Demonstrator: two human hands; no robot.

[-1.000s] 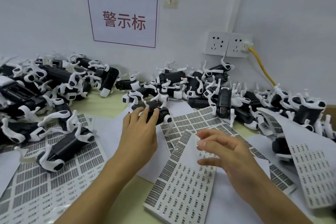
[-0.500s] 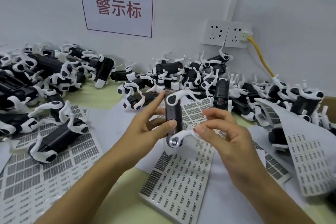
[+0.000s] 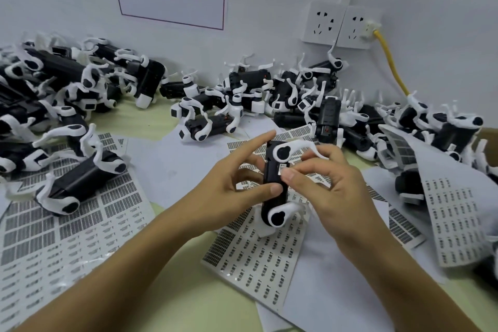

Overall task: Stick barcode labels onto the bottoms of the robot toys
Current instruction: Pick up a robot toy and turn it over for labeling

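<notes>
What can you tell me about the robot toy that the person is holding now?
The robot toy has a black, glossy, plastic-looking body with white legs on black-centred round joints. It is held upright above a label sheet. The left hand grips its body; the right hand presses a small white label onto its dark underside.

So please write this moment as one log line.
step: label being applied | left hand: holds robot toy | right hand: presses barcode label on toy | label sheet: underneath
</notes>
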